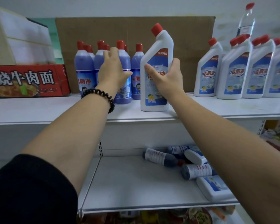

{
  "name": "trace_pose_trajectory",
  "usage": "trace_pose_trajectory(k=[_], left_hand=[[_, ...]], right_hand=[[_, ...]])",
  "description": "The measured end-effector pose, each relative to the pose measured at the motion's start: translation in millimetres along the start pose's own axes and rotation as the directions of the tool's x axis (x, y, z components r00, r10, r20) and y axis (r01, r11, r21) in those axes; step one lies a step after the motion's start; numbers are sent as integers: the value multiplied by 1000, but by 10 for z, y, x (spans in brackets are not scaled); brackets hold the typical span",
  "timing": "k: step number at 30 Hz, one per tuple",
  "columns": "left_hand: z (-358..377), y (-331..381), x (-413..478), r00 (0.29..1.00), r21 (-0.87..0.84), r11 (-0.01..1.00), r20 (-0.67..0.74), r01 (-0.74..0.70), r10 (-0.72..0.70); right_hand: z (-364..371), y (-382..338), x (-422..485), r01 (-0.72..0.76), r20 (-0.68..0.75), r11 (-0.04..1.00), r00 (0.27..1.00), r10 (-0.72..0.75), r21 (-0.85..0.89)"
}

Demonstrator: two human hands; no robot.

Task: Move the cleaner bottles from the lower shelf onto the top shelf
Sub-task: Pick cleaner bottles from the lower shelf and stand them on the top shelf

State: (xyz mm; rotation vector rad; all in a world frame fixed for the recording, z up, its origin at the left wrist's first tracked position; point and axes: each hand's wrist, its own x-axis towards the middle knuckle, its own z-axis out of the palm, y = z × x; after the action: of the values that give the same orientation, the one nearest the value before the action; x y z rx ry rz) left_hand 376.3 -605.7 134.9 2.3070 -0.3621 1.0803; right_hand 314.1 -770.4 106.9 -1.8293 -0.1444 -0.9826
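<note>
My right hand grips a white angled-neck cleaner bottle with a red cap, standing near the front edge of the top shelf. My left hand is wrapped around a purple cleaner bottle at the front of a group of purple bottles on that shelf. A row of white cleaner bottles stands at the right. On the lower shelf, several purple and white bottles lie on their sides at the right, partly hidden by my right forearm.
A red noodle carton and a pale box sit at the top shelf's left. A brown cardboard sheet stands behind the purple bottles. A clear water bottle rises behind the white row. Packaged goods fill the shelf below.
</note>
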Motion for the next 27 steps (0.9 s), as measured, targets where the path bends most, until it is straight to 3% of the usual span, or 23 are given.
trace_pose_trajectory(k=[3, 6, 8, 10, 13, 20, 27], left_hand=[[-15, -80, -128, 998, -31, 998, 17, -58, 59], [-57, -230, -315, 1000, -23, 1000, 29, -2, 3], [-99, -303, -443, 972, 56, 998, 233, 25, -37], [-163, -315, -583, 854, 139, 990, 517, -18, -57], [-303, -226, -786, 721, 173, 979, 691, -105, -45], [-483, -2, -1129, 638, 114, 987, 770, -115, -15], [-566, 302, -1468, 687, 43, 988, 723, -147, 71]], right_hand=[[-45, -25, -30, 0, -7, 1000, 1000, 0, -9], [-128, -61, -96, -9, -28, 1000, 1000, 8, -26], [-205, -105, -167, -16, -50, 999, 999, 14, -31], [-285, -169, -248, -13, -63, 998, 998, 10, -54], [-403, -289, -383, -9, -92, 996, 996, 1, -89], [-658, -560, -775, -33, -138, 993, 990, 17, -113], [-936, -694, -1212, -55, -159, 992, 987, 36, -115]])
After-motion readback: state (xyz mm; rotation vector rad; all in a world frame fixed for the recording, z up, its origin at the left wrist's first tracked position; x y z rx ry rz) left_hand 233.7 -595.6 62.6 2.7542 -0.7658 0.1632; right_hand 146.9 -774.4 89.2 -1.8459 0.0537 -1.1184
